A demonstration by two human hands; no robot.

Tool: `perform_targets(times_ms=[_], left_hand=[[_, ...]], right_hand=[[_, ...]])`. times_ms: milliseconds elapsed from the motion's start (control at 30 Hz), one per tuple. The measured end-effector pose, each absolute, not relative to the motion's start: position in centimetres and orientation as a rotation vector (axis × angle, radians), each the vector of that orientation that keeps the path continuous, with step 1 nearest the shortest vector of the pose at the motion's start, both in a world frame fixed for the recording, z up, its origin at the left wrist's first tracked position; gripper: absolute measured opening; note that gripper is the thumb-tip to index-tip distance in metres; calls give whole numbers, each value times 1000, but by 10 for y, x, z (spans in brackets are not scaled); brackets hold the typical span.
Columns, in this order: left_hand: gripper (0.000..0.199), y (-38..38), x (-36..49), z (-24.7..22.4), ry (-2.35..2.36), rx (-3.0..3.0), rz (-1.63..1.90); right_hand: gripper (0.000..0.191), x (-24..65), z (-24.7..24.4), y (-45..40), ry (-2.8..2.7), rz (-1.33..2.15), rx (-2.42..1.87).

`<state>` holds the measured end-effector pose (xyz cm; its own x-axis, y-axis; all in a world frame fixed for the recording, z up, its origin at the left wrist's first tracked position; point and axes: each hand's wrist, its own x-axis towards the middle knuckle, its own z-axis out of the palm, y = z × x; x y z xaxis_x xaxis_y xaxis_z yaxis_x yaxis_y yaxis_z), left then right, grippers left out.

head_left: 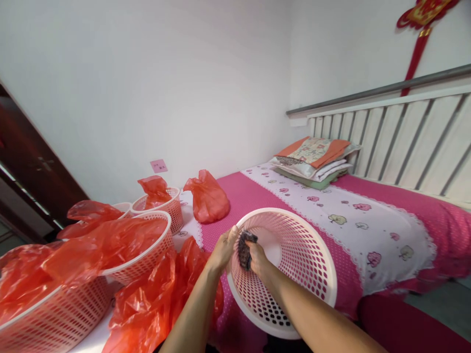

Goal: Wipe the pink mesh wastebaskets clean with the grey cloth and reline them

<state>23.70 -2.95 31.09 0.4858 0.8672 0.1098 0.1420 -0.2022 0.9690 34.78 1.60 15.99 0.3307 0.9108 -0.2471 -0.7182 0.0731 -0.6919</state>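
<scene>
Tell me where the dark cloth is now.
In the head view, the dark cloth is in the right hand, at the left inside the pale pink basket, beside the left hand.

Basket in hand (327, 245): pale pink plastic, perforated, smooth, faintly shiny.
Bags (147, 294): thin red plastic, crinkled, glossy.
Scrunched rag (243, 251): dark mottled cloth, rough-looking.
Bedspread (241, 198): pink and white cloth, matt.
Pillow stack (312, 159): soft printed fabric.
Wall rail (368, 90): grey, smooth, metal-looking.
Wall (176, 88): smooth, matt white.
Note (159, 165): pink, looked like paper.
</scene>
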Motion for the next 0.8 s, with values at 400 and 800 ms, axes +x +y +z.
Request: perform_targets(times_ms=[400, 800], left_hand=[[82, -24, 240, 305, 885, 1519, 891], [81, -22, 239, 302, 843, 1504, 883]], right_hand=[[17, 333, 213, -36, -66, 1363, -758], [20, 327, 253, -78, -40, 1430, -620]])
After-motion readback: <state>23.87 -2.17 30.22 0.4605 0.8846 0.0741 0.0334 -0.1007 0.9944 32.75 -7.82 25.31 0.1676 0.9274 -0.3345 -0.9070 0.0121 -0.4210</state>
